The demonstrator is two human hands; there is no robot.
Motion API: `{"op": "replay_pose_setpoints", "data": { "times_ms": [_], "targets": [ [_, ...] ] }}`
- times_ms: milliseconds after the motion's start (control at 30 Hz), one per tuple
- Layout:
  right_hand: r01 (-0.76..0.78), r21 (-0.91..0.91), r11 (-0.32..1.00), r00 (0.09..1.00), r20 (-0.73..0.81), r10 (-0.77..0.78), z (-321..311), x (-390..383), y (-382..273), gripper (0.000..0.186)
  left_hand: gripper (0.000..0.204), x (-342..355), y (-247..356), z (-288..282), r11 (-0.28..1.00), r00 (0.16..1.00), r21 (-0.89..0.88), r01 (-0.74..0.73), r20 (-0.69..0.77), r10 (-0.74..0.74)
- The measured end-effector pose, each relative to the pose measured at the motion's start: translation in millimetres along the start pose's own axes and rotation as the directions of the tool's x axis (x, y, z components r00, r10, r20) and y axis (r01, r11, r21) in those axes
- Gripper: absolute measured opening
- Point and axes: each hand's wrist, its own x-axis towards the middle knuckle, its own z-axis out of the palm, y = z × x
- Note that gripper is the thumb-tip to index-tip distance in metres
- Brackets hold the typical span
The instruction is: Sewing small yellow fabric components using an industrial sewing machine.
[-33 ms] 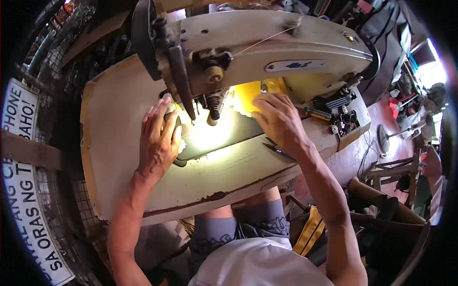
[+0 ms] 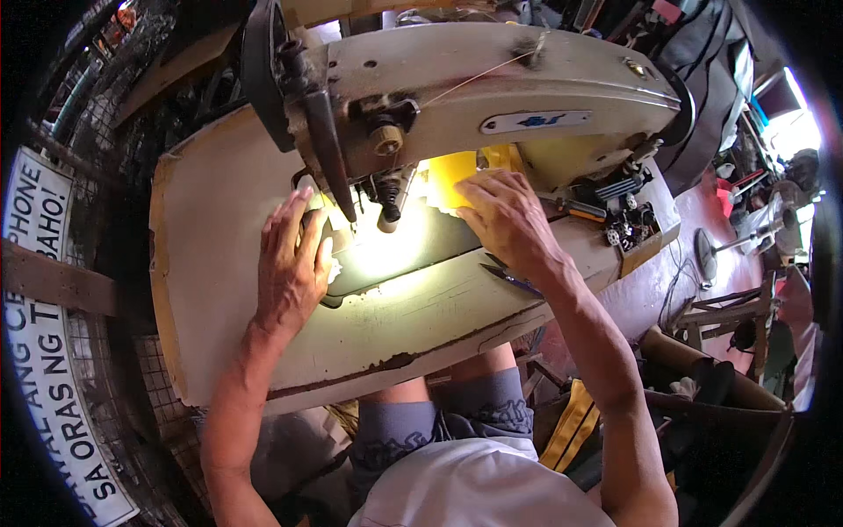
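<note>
A beige sewing machine (image 2: 413, 105) stands across the table, its lit needle area (image 2: 373, 233) above a dark bed plate (image 2: 439, 246). Yellow fabric (image 2: 450, 180) lies under the machine's arm. My right hand (image 2: 509, 215) is at the fabric's right edge, fingers curled down over it; the fingertips are partly hidden. Left of the presser area, my left hand (image 2: 294, 263) rests with its fingers stretched out. A small white scrap (image 2: 335, 270) shows beside its thumb. A light thread (image 2: 479, 77) runs across the machine's head.
Dark-handled snips (image 2: 509, 277) lie on the table near my right wrist. Farther right are an orange-handled screwdriver (image 2: 584, 211) and a tray of small metal parts (image 2: 630, 224). A wire grille (image 2: 154, 369) and a lettered sign (image 2: 53, 334) stand on the left.
The view has shifted very slightly. Both hands stay in nearly the same places by the machine.
</note>
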Motion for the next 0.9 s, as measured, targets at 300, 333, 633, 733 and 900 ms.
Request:
{"op": "replay_pose_setpoints", "data": {
  "times_ms": [300,333,633,733,900],
  "targets": [
    [0.079,0.007,0.997,0.996,-0.029,-0.079,2,-3,12,0.011,0.044,-19,40,-20,0.988,0.993,-0.099,0.115,0.018,-0.113],
    [0.037,-0.006,0.999,0.997,-0.069,-0.037,4,-1,8,0.014,0.042,-22,40,-20,0.986,0.992,-0.107,0.13,0.012,-0.129],
    [0.092,0.046,0.995,0.991,-0.103,-0.087,13,-64,-138,0.037,0.037,-38,100,-39,0.092,0.786,-0.832,0.548,0.473,-0.397],
    [0.057,0.245,0.968,0.988,-0.154,-0.019,21,-69,-147,0.034,0.03,-42,85,-39,0.43,0.817,-0.701,0.569,0.422,-0.393],
    [0.139,0.319,0.938,0.99,-0.065,-0.125,16,-68,-131,0.043,0.024,-32,74,-58,0.395,0.735,-0.621,0.677,0.598,-0.319]
  ]
}}
